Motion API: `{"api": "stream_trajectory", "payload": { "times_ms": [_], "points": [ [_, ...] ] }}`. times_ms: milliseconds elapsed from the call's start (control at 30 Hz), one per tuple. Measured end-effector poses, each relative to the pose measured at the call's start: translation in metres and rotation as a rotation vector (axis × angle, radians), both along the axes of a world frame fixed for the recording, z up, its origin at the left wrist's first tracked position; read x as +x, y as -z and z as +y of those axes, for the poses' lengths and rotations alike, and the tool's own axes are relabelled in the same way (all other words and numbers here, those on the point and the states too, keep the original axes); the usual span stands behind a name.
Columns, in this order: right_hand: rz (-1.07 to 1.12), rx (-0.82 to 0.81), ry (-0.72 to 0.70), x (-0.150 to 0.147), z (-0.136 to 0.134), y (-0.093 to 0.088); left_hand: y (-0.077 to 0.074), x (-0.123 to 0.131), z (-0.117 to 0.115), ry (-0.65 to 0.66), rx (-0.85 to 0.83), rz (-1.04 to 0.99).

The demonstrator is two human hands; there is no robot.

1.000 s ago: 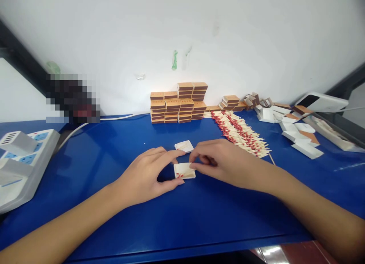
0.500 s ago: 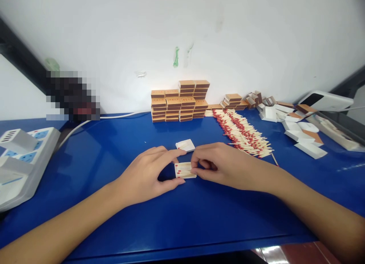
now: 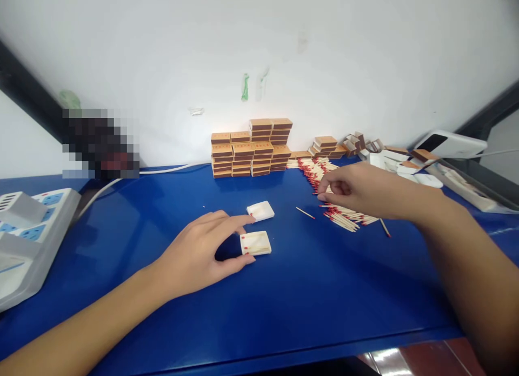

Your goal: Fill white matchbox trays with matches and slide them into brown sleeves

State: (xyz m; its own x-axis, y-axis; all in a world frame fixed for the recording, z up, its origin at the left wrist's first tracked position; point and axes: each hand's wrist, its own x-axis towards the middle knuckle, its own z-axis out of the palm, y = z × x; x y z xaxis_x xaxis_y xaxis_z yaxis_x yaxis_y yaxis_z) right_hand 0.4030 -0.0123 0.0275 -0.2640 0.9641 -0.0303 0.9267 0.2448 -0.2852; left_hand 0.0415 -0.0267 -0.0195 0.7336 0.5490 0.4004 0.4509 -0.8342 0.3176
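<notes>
A white matchbox tray [image 3: 263,238] with a few red-headed matches in it lies on the blue table. My left hand [image 3: 203,249] steadies it by its left end, thumb along the near side and fingers on the far side. Just beyond is a second white tray [image 3: 265,209], with the left index fingertip at its near left corner. My right hand [image 3: 352,189] is over the match pile [image 3: 343,219], thumb and index finger pinched together; what lies between them is too small to make out. A single match [image 3: 305,212] lies apart, left of the pile.
Stacked matchboxes [image 3: 251,159] stand against the wall, with a smaller stack [image 3: 325,142] to their right. Loose box parts [image 3: 425,179] and a white device [image 3: 454,142] are at the back right. A power strip [image 3: 60,224] sits at the left.
My right hand has moved from the near tray up and right to the match pile. My left hand stays at the tray. A loose match now shows left of the pile.
</notes>
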Motion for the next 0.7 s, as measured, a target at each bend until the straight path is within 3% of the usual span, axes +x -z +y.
{"api": "stream_trajectory", "payload": {
  "times_ms": [100, 333, 533, 700],
  "points": [
    [-0.010, -0.094, -0.034, -0.004, 0.000, 0.003, 0.000, -0.002, 0.001, -0.009, 0.002, 0.001],
    [-0.119, -0.037, -0.056, -0.037, 0.000, 0.022, -0.001, -0.001, 0.001, -0.005, -0.031, 0.014],
    [-0.108, 0.049, 0.010, -0.010, 0.002, 0.007, -0.001, -0.002, 0.001, -0.005, -0.018, 0.017],
    [-0.073, -0.097, 0.014, 0.011, 0.002, -0.003, 0.000, -0.002, 0.001, 0.006, -0.023, 0.028]
  ]
}}
